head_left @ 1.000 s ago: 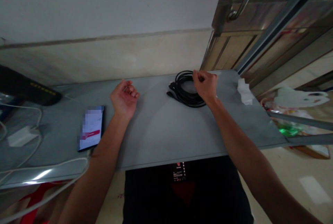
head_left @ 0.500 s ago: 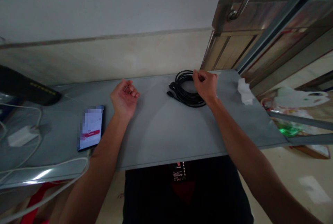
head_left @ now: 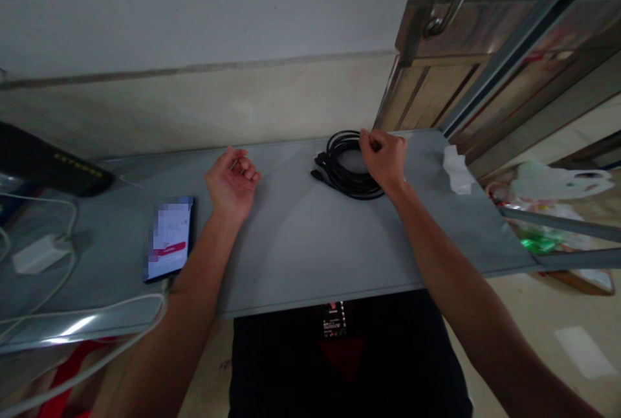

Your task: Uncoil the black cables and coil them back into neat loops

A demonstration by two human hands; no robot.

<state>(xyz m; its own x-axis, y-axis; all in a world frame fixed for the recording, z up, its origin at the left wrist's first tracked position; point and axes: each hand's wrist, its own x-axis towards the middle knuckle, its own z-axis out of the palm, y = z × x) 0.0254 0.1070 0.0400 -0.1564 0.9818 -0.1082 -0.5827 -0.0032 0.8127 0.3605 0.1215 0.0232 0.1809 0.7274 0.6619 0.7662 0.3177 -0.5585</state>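
A coiled black cable (head_left: pixel 347 185) lies on the grey table, with its connector ends pointing left. My right hand (head_left: pixel 384 158) rests over the coil's right side, its fingers curled into a loose fist. I see no strand of cable inside that fist, and part of the coil is hidden beneath the hand. To the left, my left hand (head_left: pixel 233 180) lies palm up on the table with its fingers loosely bent and the palm bare. A small glint shows between those fingers, too small to name. A phone (head_left: pixel 169 237) with a lit screen lies left of my left forearm.
A white charger (head_left: pixel 43 254) with white cables sits at the left, below a dark cylindrical object (head_left: pixel 53 162). Crumpled white paper (head_left: pixel 457 170) lies near the table's right end. Plastic bags (head_left: pixel 557 182) and a metal frame stand beyond that. A wall runs behind the table.
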